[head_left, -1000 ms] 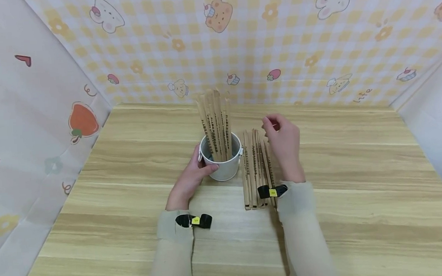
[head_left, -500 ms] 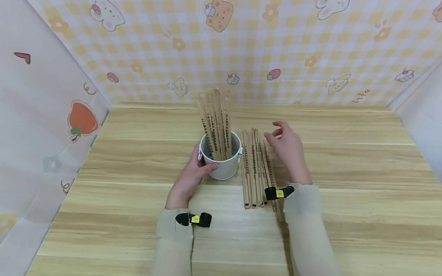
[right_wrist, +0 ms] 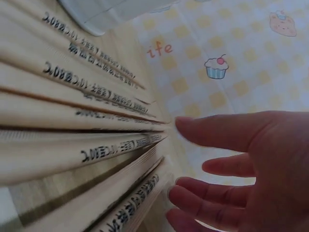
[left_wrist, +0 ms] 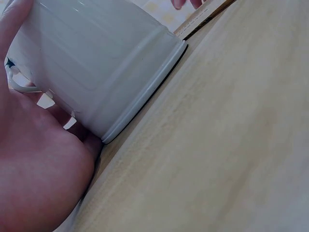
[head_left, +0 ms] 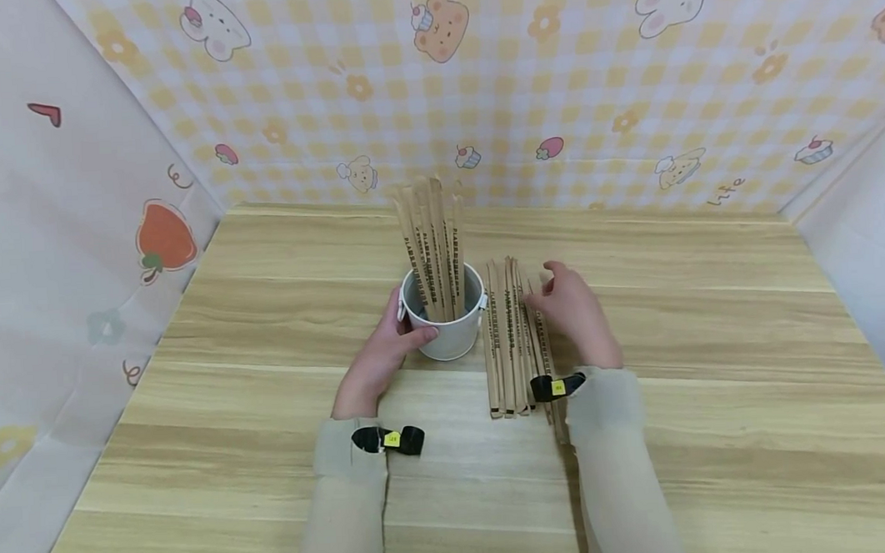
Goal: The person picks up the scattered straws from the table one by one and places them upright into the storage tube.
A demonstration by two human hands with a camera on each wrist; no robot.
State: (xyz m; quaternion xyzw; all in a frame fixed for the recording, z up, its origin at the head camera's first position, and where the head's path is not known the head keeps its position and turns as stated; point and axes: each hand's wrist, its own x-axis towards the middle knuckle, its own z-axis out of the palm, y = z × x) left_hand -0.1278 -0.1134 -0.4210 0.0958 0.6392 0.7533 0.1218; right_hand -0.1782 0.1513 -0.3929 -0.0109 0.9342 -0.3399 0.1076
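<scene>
My left hand [head_left: 384, 359] holds a small white metal bucket [head_left: 449, 340] by its left side, thumb across the front and fingers behind. In the left wrist view, the bucket [left_wrist: 96, 58] stands on the table in that grip. Several paper-wrapped straws [head_left: 434, 252] with dark print stand upright in it, leaning slightly apart. To its right, more paper-wrapped straws [head_left: 510, 340] lie side by side on the table. My right hand [head_left: 575, 315] is at the far ends of the rightmost ones. In the right wrist view, its thumb [right_wrist: 212, 131] and fingers are parted, with no straw between them.
The wood-grain table [head_left: 717, 362] stretches out on both sides of the hands. A yellow checked cloth [head_left: 372, 88] with cartoon prints hangs behind it, and a white printed cloth [head_left: 50, 247] hangs at the left.
My right hand has parted its fingertips, shifted a little right and come down nearer the lying straws. The left hand and the bucket have stayed in place.
</scene>
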